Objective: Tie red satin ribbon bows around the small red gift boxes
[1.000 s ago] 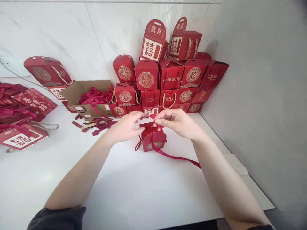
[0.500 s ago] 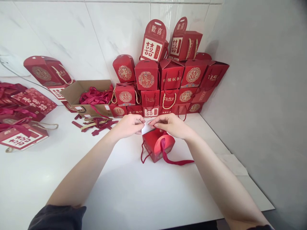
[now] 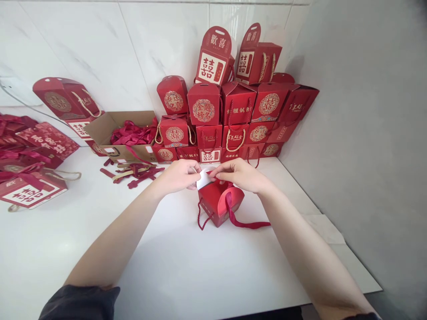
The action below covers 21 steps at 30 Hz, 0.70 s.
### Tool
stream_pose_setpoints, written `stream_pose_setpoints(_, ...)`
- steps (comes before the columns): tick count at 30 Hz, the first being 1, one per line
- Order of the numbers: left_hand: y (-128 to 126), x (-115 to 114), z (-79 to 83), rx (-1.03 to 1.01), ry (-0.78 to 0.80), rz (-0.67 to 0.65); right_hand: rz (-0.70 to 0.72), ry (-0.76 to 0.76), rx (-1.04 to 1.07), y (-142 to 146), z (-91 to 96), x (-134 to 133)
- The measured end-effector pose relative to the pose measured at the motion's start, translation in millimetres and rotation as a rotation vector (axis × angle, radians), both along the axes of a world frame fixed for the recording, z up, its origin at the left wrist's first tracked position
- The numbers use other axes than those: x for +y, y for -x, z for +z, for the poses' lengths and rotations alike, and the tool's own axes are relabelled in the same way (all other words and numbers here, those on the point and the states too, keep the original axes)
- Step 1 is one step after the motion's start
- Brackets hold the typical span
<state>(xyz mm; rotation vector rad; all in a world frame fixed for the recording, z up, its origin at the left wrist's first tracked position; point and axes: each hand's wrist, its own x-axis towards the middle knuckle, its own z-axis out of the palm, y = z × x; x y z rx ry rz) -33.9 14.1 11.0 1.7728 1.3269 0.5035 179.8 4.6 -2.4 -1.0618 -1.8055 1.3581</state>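
Note:
A small red gift box (image 3: 211, 195) with a twisted cord handle stands on the table in front of me. My left hand (image 3: 183, 176) pinches the edge of the box's far flap (image 3: 203, 180), whose white inner side faces up. With thumb and forefinger closed, my right hand (image 3: 236, 174) holds the end of a dark red ribbon beside that flap. The ribbon (image 3: 231, 209) hangs out over the near rounded flap, and its tail trails on the table to the right, under my right forearm. My fingers partly hide the pinched ribbon end.
Stacked red gift boxes (image 3: 203, 104) line the tiled wall. A cardboard box (image 3: 133, 152) of red ribbons stands left of them, with loose red and gold strips (image 3: 136, 173) before it. More red boxes (image 3: 36, 191) lie at far left. A grey wall (image 3: 360, 133) bounds the right.
More of the flap's white inner side shows between my hands. The box has shifted very slightly right and down, and its cord handle has moved with it.

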Motion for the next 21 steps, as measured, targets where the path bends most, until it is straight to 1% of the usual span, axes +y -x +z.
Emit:
stream_pose_setpoints(2,-1,-2,1.8,0.009,0.01,-0.003,0.015,0.003,-0.014,0,-3.2,2)
stream_pose_setpoints(5,-3,-4,3.6,-0.033,0.045,-0.009,0.056,-0.025,-0.012,1,-6.9,4)
stream_pose_setpoints(8,-4,-3,1.9,-0.066,0.055,-0.027,0.094,-0.051,-0.025,2,-7.8,4)
stream_pose_setpoints(12,-4,0,-3.0,-0.06,0.062,-0.119,0.109,-0.06,-0.073,1,-5.2,2)
stream_pose_setpoints(14,-3,1,-2.9,-0.065,0.063,-0.162,0.134,-0.06,-0.087,1,-3.7,1)
stream_pose_setpoints(16,-2,0,0.4,-0.043,0.051,-0.172,0.169,-0.059,-0.082,0,-2.6,0)
stream_pose_setpoints(18,1,1,6.8,0.019,0.027,-0.154,0.191,-0.059,-0.069,-3,-1.8,0)
stream_pose_setpoints(21,14,5,18.8,0.144,-0.009,-0.113,0.196,-0.053,-0.089,-12,1.2,1)
